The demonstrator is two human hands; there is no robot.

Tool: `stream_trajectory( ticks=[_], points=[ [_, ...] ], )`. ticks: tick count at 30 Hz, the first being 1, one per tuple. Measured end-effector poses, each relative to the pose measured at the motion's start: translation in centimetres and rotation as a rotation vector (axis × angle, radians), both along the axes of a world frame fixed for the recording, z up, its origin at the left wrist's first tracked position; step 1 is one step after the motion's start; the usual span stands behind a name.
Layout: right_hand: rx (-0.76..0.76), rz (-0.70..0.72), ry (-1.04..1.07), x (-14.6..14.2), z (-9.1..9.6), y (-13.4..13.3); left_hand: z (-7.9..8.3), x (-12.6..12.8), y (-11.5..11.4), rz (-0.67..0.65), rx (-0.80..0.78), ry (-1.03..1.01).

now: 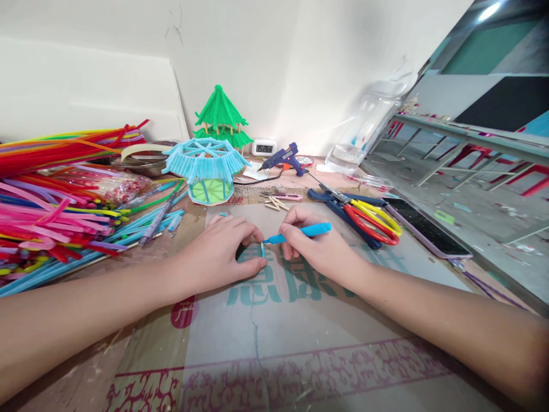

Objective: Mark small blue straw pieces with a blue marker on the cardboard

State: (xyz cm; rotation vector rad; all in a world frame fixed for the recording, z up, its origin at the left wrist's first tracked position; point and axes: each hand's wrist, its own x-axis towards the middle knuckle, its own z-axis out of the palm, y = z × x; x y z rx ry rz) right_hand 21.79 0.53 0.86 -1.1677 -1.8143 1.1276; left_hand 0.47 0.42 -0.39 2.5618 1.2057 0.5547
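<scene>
My left hand rests on the cardboard sheet and pinches a short light-blue straw piece between thumb and forefinger. My right hand grips a blue craft knife like a pen, its tip pointing left at the straw piece. The two hands almost touch at the middle of the sheet.
A pile of coloured straws fills the left. Behind the hands stand a blue straw pavilion roof, a green pavilion model, a small clock and a glue gun. Scissors and a phone lie right.
</scene>
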Motion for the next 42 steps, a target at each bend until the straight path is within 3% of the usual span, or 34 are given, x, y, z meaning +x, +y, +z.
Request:
stream_trajectory(
  ticks=[42],
  points=[
    [-0.048,0.046,0.025,0.02,0.33,-0.19,0.03,-0.10,0.04,-0.020,0.010,0.016]
  ],
)
